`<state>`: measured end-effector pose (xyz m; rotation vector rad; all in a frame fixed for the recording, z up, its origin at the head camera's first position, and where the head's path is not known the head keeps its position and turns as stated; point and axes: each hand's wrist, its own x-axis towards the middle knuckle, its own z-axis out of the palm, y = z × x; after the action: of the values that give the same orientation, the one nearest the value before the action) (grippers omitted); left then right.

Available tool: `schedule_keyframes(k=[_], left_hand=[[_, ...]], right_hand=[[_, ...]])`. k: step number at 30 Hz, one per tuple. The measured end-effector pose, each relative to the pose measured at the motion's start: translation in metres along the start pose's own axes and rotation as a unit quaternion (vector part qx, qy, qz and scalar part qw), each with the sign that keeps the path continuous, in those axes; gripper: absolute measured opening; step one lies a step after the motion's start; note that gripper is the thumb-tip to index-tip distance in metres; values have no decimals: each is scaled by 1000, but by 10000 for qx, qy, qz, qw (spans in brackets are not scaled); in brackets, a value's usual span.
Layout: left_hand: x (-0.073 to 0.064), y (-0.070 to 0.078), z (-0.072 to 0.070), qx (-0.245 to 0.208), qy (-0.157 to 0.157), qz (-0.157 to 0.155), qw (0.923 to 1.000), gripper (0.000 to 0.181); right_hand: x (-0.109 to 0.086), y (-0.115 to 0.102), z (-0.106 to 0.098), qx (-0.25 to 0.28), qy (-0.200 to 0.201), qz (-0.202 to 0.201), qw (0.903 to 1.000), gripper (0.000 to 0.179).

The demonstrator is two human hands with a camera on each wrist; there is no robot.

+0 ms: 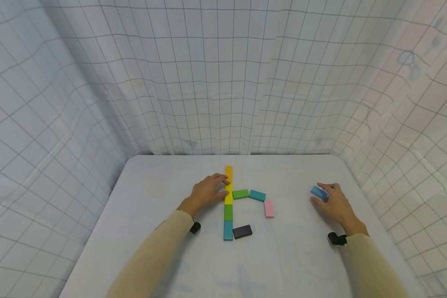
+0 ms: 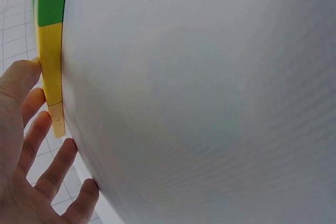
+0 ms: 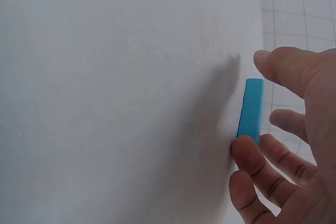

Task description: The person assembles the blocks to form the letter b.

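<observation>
My left hand (image 1: pixel 207 191) lies beside a straight column of blocks, its thumb and fingertips touching the edge of the yellow blocks (image 1: pixel 229 198). In the left wrist view its fingers (image 2: pixel 59 163) are spread and loosely bent. The column runs on through a green block (image 1: pixel 228 212) to a teal block (image 1: pixel 228 230) at the near end. At the right of the table, my right hand (image 1: pixel 337 203) is around a blue block (image 1: pixel 319 192). The right wrist view shows a fingertip at one end of that block (image 3: pixel 251 108), while the thumb stands apart from it.
From the column a curve of blocks leads right: light green (image 1: pixel 240 194), teal (image 1: pixel 257 195), then pink (image 1: pixel 269 209). A black block (image 1: pixel 242 231) lies beside the column's near end. Grid-patterned curtains (image 1: pixel 216 82) enclose the white table (image 1: pixel 149 186) at back and sides.
</observation>
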<state>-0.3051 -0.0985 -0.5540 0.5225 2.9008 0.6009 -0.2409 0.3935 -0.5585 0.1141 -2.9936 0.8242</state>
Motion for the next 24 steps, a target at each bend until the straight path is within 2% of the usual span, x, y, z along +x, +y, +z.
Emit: schedule_keyframes(k=[7, 18, 24], left_hand=[[0, 2, 0, 71, -47, -51, 10000, 40], [-4, 4, -2, 60, 6, 3, 10000, 39], [-3, 3, -2, 98, -7, 9, 10000, 40]], right_hand=[[2, 2, 0, 75, 59, 51, 9999, 65], [5, 14, 7, 316, 432, -288, 9981, 43], [6, 14, 9, 281, 505, -404, 9975, 38]])
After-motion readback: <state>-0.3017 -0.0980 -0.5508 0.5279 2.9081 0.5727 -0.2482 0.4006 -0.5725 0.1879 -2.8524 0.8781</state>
